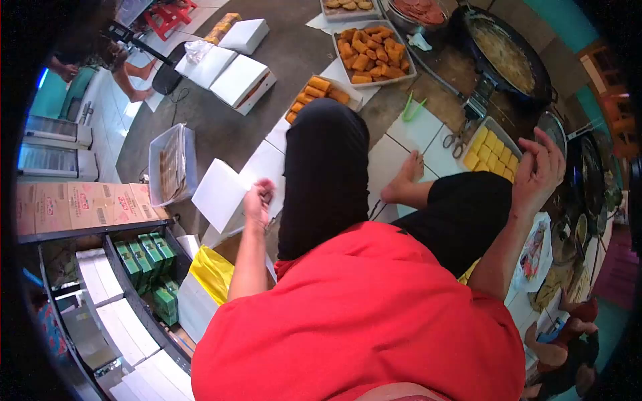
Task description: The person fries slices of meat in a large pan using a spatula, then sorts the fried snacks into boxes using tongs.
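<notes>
A white folded card or box [219, 195] is in my left hand [259, 199], whose fingers are curled at its right edge, left of my knee. Raised on the right, my right hand [539, 167] has its fingers apart and holds nothing. Beside it a tray holds rows of yellow blocks [492, 152]. Scissors [455, 143] and green tongs [412, 107] lie left of that tray. Ahead of my knee are a tray of orange-brown rolls [317, 92] and a larger tub of fried pieces [372, 53].
White boxes [242, 79] stand at the upper left, near a clear tub [172, 164]. A shelf with green packs [144, 260] is at lower left. Large pans of oil [505, 55] are at upper right. Other people's limbs [130, 75] show at upper left and lower right.
</notes>
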### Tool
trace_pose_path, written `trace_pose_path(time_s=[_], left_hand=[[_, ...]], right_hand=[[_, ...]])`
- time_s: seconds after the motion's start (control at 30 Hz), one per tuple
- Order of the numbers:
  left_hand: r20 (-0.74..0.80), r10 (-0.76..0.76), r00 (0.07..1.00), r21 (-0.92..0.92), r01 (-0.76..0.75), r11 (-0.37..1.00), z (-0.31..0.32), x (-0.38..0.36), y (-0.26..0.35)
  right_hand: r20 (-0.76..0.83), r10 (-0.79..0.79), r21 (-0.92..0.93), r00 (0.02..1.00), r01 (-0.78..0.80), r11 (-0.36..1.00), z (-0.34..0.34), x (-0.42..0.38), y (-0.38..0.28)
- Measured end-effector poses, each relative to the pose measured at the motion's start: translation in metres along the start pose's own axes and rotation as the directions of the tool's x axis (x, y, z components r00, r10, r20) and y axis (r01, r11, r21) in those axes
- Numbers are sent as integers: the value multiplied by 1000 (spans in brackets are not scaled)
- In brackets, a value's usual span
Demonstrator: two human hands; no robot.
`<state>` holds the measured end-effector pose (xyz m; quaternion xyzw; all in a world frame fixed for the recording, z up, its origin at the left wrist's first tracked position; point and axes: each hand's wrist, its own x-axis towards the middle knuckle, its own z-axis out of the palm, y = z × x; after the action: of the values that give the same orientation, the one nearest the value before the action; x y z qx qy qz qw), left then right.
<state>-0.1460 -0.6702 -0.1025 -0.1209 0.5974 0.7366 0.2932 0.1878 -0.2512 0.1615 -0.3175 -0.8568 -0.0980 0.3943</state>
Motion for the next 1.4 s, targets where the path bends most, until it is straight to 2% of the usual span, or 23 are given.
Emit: trace_pose_path(time_s=[0.13, 0.2, 0.27, 0.33, 0.37, 0.43, 0.5, 0.53, 0.57, 0.6, 0.63, 0.7, 0.73, 0.8, 0.9, 0.97, 1.0, 1.1, 1.13, 1.17, 1.27, 1.33, 1.4], left_hand=[[1, 403, 915, -100, -401, 910, 59, -27, 106], [-83, 492, 867, -126, -499, 857, 100, -53, 151], [-4, 598, 801, -210, -586, 783, 130, -75, 181], [51, 689, 723, -231, -662, 713, 160, -92, 203], [137, 715, 686, -323, -651, 687, 170, -95, 209], [279, 770, 574, -504, -594, 626, 181, -95, 213], [283, 746, 603, -607, -489, 626, 187, -87, 203], [283, 721, 633, -635, -440, 635, 190, -79, 194], [267, 694, 668, -633, -422, 649, 191, -68, 183], [253, 602, 757, -613, -356, 706, 193, -60, 177], [241, 495, 835, -591, -279, 757, 195, -53, 174], [255, 330, 909, -597, -121, 793, 204, -48, 185], [285, 410, 867, -543, -207, 814, 206, -42, 185], [331, 397, 856, -524, -183, 832, 207, -29, 188], [335, 326, 884, -554, -95, 827, 217, -13, 196], [344, 308, 887, -592, -50, 805, 221, -5, 199], [360, 311, 880, -612, -29, 790, 224, -1, 201], [444, 312, 840, -667, 78, 741, 231, 13, 205], [474, 301, 828, -677, 123, 726, 234, 17, 207], [501, 290, 815, -684, 168, 710, 236, 21, 207], [558, 247, 792, -677, 263, 687, 239, 27, 209], [574, 242, 782, -679, 291, 674, 240, 30, 209], [559, 270, 784, -687, 255, 681, 238, 31, 209]], right_hand=[[-17, -5, 17, 1000, 5, 1000, 2, 17, 0], [-20, -81, 15, 996, 82, 997, 15, 39, -6], [145, 77, 287, 986, -117, 951, 45, 57, -17], [276, 167, 478, 947, -286, 831, 98, 77, -19], [325, 192, 544, 926, -349, 763, 139, 76, -17], [483, 250, 477, 839, -491, 729, 225, 63, -13], [539, 258, 463, 802, -537, 705, 344, 12, 13], [607, 318, 312, 728, -587, 747, 369, -7, 0], [656, 311, 316, 687, -625, 714, 449, -59, 32], [714, 347, 122, 608, -597, 793, 483, -85, 33], [647, 457, 17, 611, -610, 792, 496, -104, 17], [674, 629, -254, 387, -678, 690, 502, -111, -9], [631, 661, -289, 406, -667, 686, 509, -117, -17], [543, 715, -364, 440, -644, 673, 528, -138, -24], [578, 776, -460, 251, -686, 564, 560, -159, 1], [653, 750, -210, 105, -926, 313, 586, -199, 53], [698, 714, -80, 49, -986, 146, 592, -206, 67], [563, 761, 99, 322, -941, 324, 514, -122, 5], [638, 633, 156, 438, -879, 451, 469, -62, -47], [708, 518, 133, 480, -811, 570, 456, -28, -74], [828, 175, 119, 533, -472, 874, 490, 23, -103], [854, 243, -39, 460, -409, 912, 528, 39, -115], [870, 281, -107, 404, -403, 909, 563, 42, -121]])
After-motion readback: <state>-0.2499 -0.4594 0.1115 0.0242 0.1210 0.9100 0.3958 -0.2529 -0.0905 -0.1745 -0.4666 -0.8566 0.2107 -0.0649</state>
